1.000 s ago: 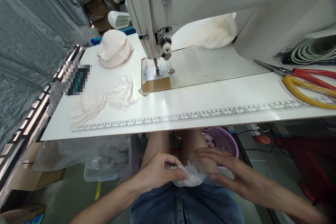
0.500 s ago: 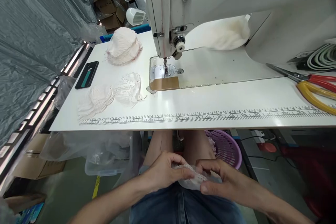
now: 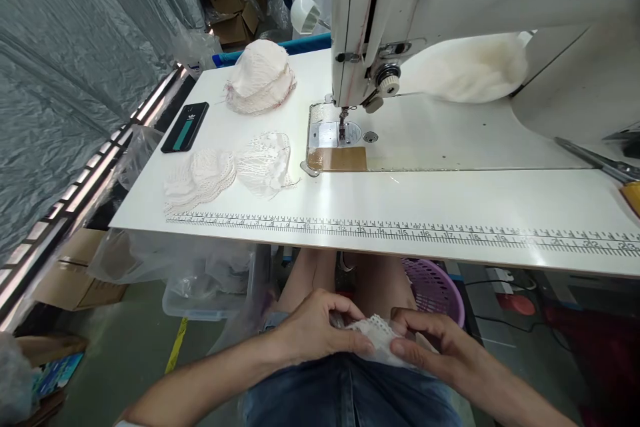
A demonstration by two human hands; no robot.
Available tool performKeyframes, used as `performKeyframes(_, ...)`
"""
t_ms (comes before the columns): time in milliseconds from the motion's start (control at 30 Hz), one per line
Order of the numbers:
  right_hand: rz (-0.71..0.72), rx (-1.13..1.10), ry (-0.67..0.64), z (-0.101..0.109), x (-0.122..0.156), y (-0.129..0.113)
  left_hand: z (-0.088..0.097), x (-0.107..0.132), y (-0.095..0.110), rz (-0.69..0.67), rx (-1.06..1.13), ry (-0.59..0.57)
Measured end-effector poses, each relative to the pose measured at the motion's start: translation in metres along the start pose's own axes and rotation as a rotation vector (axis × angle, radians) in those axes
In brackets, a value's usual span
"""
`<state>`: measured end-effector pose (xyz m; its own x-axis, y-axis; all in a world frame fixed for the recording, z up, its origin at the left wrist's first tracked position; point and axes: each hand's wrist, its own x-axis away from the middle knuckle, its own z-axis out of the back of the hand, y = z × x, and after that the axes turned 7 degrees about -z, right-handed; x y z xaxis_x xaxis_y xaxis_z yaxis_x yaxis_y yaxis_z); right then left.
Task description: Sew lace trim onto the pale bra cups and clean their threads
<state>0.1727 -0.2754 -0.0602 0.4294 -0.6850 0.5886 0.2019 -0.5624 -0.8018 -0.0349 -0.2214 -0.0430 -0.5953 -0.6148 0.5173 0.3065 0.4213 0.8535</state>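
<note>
Currently, read as a dial centred on the view: one white lace-edged piece (image 3: 376, 335), at five o'clock, bunched above the lap. Left hand (image 3: 325, 328), six o'clock: thumb and fingers pinching the piece's left end. Right hand (image 3: 433, 347), between four and five: thumb and forefinger gripping its right end. Sewing machine (image 3: 390, 10), towards one, standing on a white table (image 3: 450, 195). Loose lace fabric (image 3: 263, 163), lying flat, between nine and ten. Rounded white fabric pile (image 3: 261, 77), frayed reddish edge, eleven. Black phone (image 3: 185, 127), between nine and ten, farther out. Scissors (image 3: 600, 161), three, partly cropped. Purple basket (image 3: 443, 293), four, below the table edge.
</note>
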Motion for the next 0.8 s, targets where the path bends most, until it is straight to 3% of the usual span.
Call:
performKeyframes(433,-0.006,0.017,0.016,-0.001,0.000,-0.006,-0.003,0.000,0.002,0.035,0.043,0.106)
performKeyframes(600,0.004,0.025,0.026,0.003,0.002,0.001,-0.002,0.001,0.003,-0.022,0.116,0.095)
performKeyframes(800,0.024,0.036,0.017,0.009,0.007,0.003,-0.003,0.000,-0.001,0.012,0.249,0.040)
